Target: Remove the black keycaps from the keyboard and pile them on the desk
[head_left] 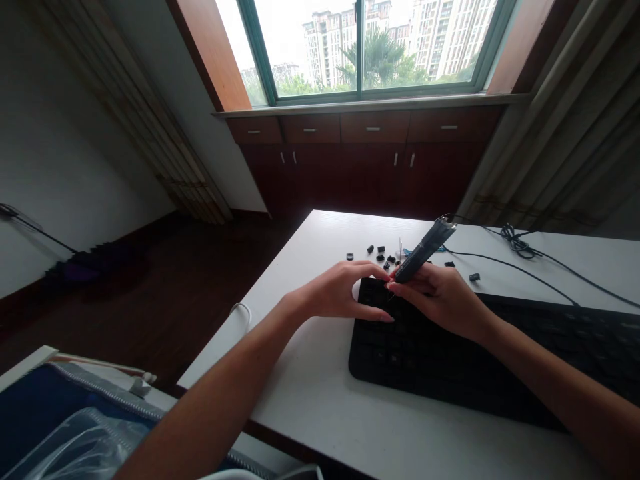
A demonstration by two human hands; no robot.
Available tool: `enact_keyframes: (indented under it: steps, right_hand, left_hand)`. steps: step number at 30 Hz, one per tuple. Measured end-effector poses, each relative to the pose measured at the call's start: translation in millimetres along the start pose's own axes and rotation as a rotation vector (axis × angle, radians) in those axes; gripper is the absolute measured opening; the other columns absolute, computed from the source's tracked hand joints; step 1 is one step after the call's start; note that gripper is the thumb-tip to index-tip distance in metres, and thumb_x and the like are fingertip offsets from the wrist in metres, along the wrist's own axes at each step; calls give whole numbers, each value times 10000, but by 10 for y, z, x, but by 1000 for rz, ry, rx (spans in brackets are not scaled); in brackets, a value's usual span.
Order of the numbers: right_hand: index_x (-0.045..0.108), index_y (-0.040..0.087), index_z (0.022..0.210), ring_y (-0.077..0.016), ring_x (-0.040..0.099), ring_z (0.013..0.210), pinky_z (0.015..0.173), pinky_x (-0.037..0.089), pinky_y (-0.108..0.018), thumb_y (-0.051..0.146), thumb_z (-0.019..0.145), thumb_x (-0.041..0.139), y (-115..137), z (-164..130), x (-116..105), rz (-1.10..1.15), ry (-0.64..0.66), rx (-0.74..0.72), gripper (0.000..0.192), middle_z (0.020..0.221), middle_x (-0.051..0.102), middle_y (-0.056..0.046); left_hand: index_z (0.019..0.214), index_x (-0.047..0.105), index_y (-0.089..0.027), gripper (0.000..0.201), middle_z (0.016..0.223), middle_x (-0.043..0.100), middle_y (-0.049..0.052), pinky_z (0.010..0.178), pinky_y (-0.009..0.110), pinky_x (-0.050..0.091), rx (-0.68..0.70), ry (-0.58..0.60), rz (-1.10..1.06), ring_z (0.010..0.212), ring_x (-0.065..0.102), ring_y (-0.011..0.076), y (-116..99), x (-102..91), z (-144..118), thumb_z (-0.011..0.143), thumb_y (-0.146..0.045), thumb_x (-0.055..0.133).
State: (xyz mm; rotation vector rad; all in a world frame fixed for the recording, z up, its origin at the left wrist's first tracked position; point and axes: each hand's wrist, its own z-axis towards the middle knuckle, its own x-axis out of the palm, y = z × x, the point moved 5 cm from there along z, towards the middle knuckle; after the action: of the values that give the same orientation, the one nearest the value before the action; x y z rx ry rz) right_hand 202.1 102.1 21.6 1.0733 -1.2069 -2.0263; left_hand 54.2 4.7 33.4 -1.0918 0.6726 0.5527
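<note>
Head view, right hand (pixel 440 297) fingers gripping dark tool (pixel 425 250), left hand (pixel 340 293) fingers spread on keyboard (pixel 430 353), loose keycaps (pixel 380 252) beyond

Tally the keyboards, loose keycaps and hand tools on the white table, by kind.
Keyboard: 1
Loose keycaps: 8 that show; more may be hidden
Pen-like tool, in the right hand: 1
Total: 10
</note>
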Motion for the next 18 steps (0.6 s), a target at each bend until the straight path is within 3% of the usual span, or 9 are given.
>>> enact_keyframes:
  steps: [18]
  right_hand:
    - [748, 202, 1021, -178, 762, 828, 747, 615, -253, 304, 843, 735, 100, 6, 16, -228, 43, -8, 206, 928, 798, -4]
  left_hand:
    - [1197, 633, -211, 545, 1169, 686, 68, 918, 328, 506, 8, 14, 4, 1049, 649, 223, -2, 28, 7, 740, -446, 817]
